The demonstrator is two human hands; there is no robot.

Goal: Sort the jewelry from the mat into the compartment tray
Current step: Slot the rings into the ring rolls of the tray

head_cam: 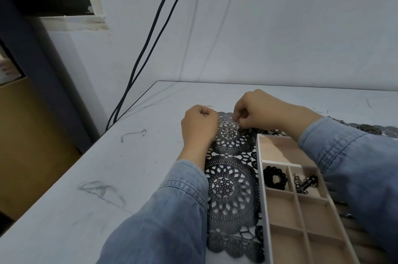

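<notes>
A pale wall (280, 27) with two black cables (150, 37) stood behind the scuffed grey counter (86, 177). The black lace mat (230, 188) carried the compartment tray (260, 156) toward the near right. Both arms reached to the mat's far end. The left hand (199, 128) rested curled, its contents hidden. The right hand's (260, 113) fingers (238, 117) pinched one of the silver rings (227, 132) clustered there.

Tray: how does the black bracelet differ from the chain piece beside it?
The bracelet is all black beads in a closed ring; the chain piece mixes silver links with dark parts in a loose heap. The bracelet lies in the left compartment, the chain piece in the right. Both sit in the same row of the tray.
</notes>
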